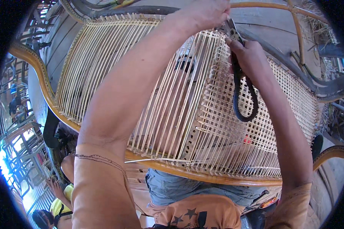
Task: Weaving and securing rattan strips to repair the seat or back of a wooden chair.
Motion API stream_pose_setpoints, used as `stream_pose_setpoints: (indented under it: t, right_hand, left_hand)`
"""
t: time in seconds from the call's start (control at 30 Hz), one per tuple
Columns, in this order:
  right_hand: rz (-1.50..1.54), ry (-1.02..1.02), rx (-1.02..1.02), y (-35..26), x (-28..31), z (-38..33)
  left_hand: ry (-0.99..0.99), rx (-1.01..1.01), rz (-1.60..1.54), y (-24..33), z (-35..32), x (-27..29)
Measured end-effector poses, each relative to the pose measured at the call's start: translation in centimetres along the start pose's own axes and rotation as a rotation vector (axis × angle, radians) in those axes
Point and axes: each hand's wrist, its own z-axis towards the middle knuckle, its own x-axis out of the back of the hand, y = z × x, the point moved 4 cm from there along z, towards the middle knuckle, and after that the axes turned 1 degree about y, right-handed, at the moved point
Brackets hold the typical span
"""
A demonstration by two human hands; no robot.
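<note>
A wooden furniture frame strung with pale cane strands (111, 65) lies across my lap. Its right part is a woven open grid (233, 103); the left part has strands running one way only. At the far rail, my left hand (214, 13) is closed, its fingers bunched beside the tool's metal jaws; what it pinches is hidden. My right hand (252, 57) grips a pair of black-handled snips (245, 108) just above the woven grid. The jaws point away toward my left fingertips, and the looped handles hang down over the weave.
A perforated crossbar (189, 143) divides the two cane parts. One loose white strand (145, 160) sticks out over the near rail. Curved wooden pieces (300, 34) lie on the floor beyond. At lower left, another person in yellow (63, 202) sits near stacked frames.
</note>
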Motion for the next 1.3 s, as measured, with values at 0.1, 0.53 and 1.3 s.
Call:
stream_pose_setpoints:
  t: [0.1, 0.53, 1.3]
  right_hand:
    - [0.202, -0.085, -0.054, -1.4, 2.6, -4.5]
    - [0.724, 0.055, -0.343, 14.7, 7.0, -28.2]
    - [0.973, 0.024, -0.334, 16.8, 5.1, -30.0]
  left_hand:
    - [0.224, 0.06, -0.087, 2.1, -2.3, 4.4]
    - [-0.063, 0.424, -0.17, 15.4, -21.1, 3.3]
    - [-0.006, 0.433, -0.171, 16.4, -22.4, 1.4]
